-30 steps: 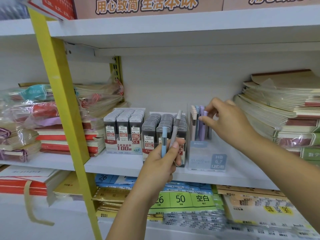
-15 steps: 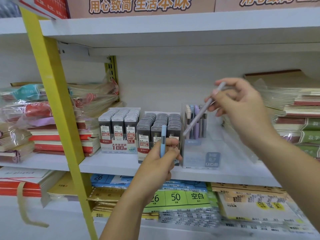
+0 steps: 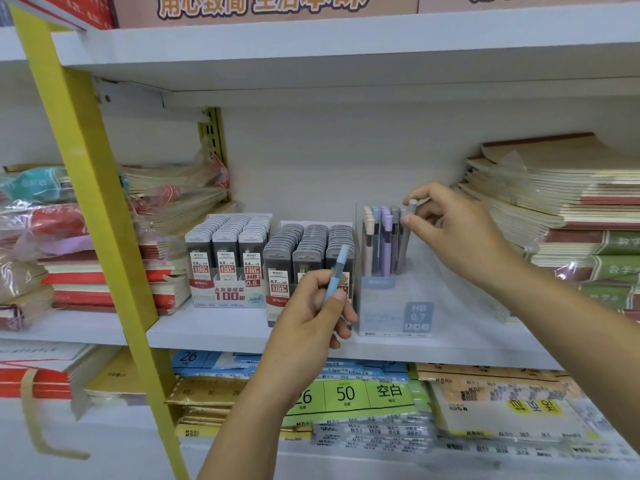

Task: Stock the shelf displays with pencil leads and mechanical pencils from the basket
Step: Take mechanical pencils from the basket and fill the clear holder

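— Where the dark lead cases (image 3: 270, 251) stand left of the clear display box (image 3: 394, 306), what's the left hand (image 3: 311, 320) doing?
— Curled round a pale blue mechanical pencil (image 3: 335, 277), tilted, just left of that box.
— And the right hand (image 3: 453, 233)?
— Thumb and forefinger pinch a grey mechanical pencil (image 3: 403, 249), upright at the box's right end.

I am pinching a grey pencil (image 3: 404, 244) in my right hand (image 3: 453, 233), beside purple pencils (image 3: 385, 244), and holding a light blue pencil (image 3: 337, 268) in my left hand (image 3: 311, 313).
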Motion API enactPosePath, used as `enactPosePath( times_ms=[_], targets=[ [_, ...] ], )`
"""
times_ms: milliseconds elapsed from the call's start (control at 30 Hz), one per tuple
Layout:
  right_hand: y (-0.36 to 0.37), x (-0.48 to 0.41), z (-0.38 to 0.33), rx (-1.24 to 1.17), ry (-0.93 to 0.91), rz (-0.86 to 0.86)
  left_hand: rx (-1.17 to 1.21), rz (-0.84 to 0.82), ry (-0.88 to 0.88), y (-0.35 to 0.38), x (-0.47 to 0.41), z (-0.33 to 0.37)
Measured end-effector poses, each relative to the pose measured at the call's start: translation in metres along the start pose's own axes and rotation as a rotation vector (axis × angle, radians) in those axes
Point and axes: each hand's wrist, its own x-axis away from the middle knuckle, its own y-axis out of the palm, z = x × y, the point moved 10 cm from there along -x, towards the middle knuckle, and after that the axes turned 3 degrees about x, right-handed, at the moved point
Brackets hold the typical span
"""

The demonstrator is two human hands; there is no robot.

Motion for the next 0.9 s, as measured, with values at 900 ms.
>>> enactPosePath(
  times_ms=[900],
  targets=[
    [0.013,-0.003,-0.008,0.213,-0.070,0.044,0.074,0.061,-0.002,-0.009,0.000,0.001]
  ],
)
